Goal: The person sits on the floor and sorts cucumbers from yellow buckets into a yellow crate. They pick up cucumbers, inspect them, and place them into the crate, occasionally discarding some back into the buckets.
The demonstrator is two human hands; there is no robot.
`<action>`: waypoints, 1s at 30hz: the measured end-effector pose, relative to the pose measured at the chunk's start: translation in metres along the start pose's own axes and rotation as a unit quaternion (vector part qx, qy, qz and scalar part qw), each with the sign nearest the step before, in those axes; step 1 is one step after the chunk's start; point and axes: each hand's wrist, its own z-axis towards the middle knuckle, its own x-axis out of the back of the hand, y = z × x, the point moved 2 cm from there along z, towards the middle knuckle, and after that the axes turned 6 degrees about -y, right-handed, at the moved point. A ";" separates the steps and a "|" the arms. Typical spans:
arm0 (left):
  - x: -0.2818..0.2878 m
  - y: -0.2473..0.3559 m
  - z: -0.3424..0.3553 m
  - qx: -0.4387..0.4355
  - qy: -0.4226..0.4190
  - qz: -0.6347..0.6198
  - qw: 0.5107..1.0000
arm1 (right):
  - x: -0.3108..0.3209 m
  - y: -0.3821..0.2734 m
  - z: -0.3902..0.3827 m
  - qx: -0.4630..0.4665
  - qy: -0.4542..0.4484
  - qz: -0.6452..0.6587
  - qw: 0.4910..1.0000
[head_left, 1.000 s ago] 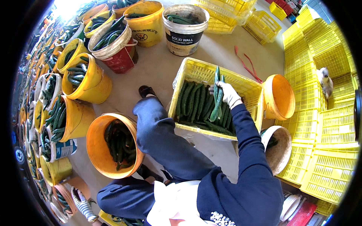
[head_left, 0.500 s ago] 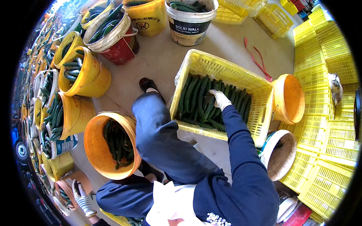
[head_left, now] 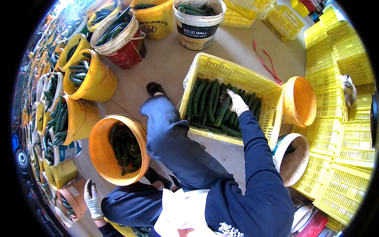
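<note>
A yellow plastic crate (head_left: 237,65) lined with clear film stands ahead to my right, with dark green cucumbers (head_left: 201,98) laid side by side in it. Inside the crate, my right hand (head_left: 237,103), in a pale glove with dark fingertips, is closed around one cucumber (head_left: 222,112) among the rows. My left hand (head_left: 93,202), in a striped glove with grey fingertips, is held out at the lower left beside my knee. Its fingers are stretched and it holds nothing. Between it and the crate, an orange bucket (head_left: 98,152) tilts towards me, with several cucumbers (head_left: 125,152) inside.
Buckets of cucumbers crowd the left side, among them a yellow bucket (head_left: 98,89) and a red one (head_left: 126,59). An orange bucket (head_left: 302,102) and a tipped white bucket (head_left: 296,162) flank the crate. Stacked yellow crates (head_left: 323,138) line the right. A red strap (head_left: 268,65) lies on the floor.
My right hand has shifted slightly right and its fingers have curled around a cucumber. My left hand has moved a little to the right and up, beside my knee.
</note>
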 end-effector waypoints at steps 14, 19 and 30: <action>-0.054 0.151 0.002 -0.284 -0.067 0.060 0.955 | -0.288 -0.044 -0.118 0.210 -0.280 -0.011 0.937; -0.080 0.240 0.005 -0.443 0.073 0.229 0.864 | -0.477 0.065 -0.227 0.207 -0.452 -0.111 0.861; 0.129 -0.020 -0.153 0.148 -0.007 0.254 0.956 | -0.516 0.165 -0.188 0.018 -0.451 -0.161 0.878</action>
